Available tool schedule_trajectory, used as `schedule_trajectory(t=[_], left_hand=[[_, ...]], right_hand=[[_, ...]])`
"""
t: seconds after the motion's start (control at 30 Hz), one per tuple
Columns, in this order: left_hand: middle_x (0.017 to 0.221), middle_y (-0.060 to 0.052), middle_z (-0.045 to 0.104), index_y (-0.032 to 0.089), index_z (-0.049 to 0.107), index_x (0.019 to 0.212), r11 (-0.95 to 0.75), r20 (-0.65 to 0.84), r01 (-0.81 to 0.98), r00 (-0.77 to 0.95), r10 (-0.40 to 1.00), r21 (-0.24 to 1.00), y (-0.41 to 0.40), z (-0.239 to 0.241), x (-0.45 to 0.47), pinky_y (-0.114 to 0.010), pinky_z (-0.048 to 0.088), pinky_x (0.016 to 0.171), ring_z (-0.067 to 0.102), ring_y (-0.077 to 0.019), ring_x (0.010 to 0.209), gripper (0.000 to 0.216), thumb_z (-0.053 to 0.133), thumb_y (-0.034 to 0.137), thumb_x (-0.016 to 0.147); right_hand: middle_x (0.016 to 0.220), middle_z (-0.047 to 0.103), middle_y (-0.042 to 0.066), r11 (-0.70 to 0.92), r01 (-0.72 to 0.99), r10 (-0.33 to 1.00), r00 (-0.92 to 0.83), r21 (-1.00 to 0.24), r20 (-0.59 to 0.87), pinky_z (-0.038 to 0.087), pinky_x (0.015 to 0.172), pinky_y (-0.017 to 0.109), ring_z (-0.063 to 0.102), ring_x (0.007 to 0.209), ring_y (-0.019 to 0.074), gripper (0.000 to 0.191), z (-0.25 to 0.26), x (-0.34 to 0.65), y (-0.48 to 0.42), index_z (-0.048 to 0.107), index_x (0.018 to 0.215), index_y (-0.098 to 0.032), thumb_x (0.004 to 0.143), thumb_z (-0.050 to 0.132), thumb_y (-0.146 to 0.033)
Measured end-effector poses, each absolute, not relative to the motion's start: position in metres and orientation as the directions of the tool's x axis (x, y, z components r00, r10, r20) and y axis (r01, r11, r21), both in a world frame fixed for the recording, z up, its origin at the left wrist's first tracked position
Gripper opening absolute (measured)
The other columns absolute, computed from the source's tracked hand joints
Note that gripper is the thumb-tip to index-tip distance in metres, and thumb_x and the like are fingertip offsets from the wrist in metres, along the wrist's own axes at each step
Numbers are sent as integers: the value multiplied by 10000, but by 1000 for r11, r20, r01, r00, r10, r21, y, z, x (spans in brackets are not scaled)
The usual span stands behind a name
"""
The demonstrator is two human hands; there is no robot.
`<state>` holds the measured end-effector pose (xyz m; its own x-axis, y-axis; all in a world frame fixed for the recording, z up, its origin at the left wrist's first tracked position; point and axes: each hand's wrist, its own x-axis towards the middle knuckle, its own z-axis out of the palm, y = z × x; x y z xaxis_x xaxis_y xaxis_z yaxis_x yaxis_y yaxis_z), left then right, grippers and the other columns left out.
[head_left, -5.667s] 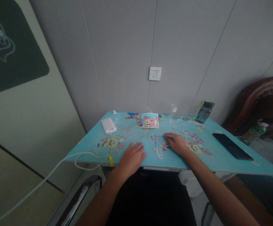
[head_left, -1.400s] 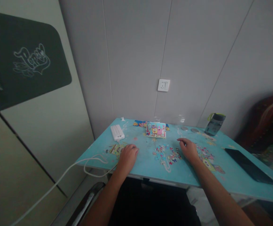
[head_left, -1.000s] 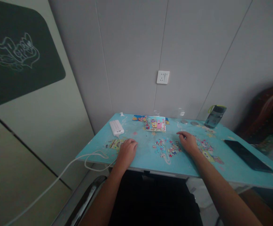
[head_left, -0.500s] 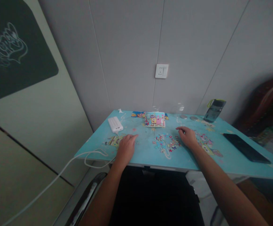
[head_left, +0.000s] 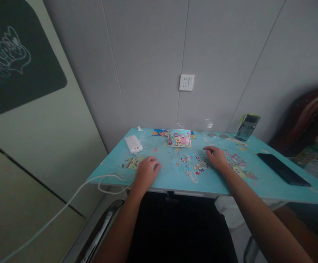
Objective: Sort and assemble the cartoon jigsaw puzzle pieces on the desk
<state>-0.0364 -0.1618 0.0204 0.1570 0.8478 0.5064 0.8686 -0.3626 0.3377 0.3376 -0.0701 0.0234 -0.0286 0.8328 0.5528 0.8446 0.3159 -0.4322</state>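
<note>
My left hand (head_left: pixel 148 171) rests palm down on the blue tabletop (head_left: pixel 169 180), fingers loosely bent and thumb apart, with nothing visible in it. Beside it lies a yellow cartoon picture (head_left: pixel 132 163), partly covered by the hand. My right hand (head_left: pixel 216 157) lies at the right edge of a scatter of small colourful jigsaw pieces (head_left: pixel 193 165). Its fingers point left and are slightly bent, the thumb a little apart, and I see nothing between them. A cartoon picture card (head_left: pixel 179 138) is propped at the back, behind the pieces.
A white power bank (head_left: pixel 133 144) with a white cable (head_left: pixel 76 193) is at the left. A dark tablet (head_left: pixel 283 169) lies at the right, with a water bottle (head_left: pixel 248 128) behind it. Clear containers stand near the wall. A wall socket (head_left: pixel 186 82) is above.
My left hand's fingers have drawn in and bent down toward the tabletop. My right hand stays nearly in place. The view has shifted slightly.
</note>
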Motion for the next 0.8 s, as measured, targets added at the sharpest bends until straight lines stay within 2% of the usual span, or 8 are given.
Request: schedule_trajectory(t=[0.1,0.2,0.4,0.57,0.8], left_hand=[[1051,-70,656,209,719,1003,-368,506,868,164,847,334,-160,19,-38,-382,450,986,598,-226,1042,154,577,242,953],[1104,-54,655,262,729,1090,-391,491,862,201,848,322,-159,17,-38,-378,441,998,592,-223,1075,215,610,193,924],[1107,-55,662,265,769,981,-405,485,856,219,847,322,-159,18,-37,-376,446,988,604,-222,1063,148,644,230,911],[1074,-60,662,244,761,929,-400,499,852,199,843,337,-163,21,-35,-370,453,974,612,-221,1051,103,661,255,903],[1076,-51,664,252,747,943,-403,483,849,209,850,341,-168,25,-34,-379,445,980,609,-231,1055,111,681,327,894]], right_hand=[[950,778,78,312,843,838,-28,-439,544,496,793,331,688,802,224,358,22,338,-70,781,1020,-188,874,465,-272],[941,778,82,311,840,841,-25,-444,541,499,788,327,687,800,222,358,20,338,-69,782,1016,-183,872,466,-271],[971,778,76,324,836,837,-35,-442,547,509,819,346,699,828,229,357,20,340,-68,779,1017,-192,863,466,-266],[942,783,71,328,840,837,-46,-432,546,521,778,342,700,784,224,349,22,339,-69,784,985,-207,868,463,-273],[927,778,67,334,837,845,-61,-433,532,517,790,351,685,758,223,356,19,341,-66,781,1004,-201,864,466,-290]])
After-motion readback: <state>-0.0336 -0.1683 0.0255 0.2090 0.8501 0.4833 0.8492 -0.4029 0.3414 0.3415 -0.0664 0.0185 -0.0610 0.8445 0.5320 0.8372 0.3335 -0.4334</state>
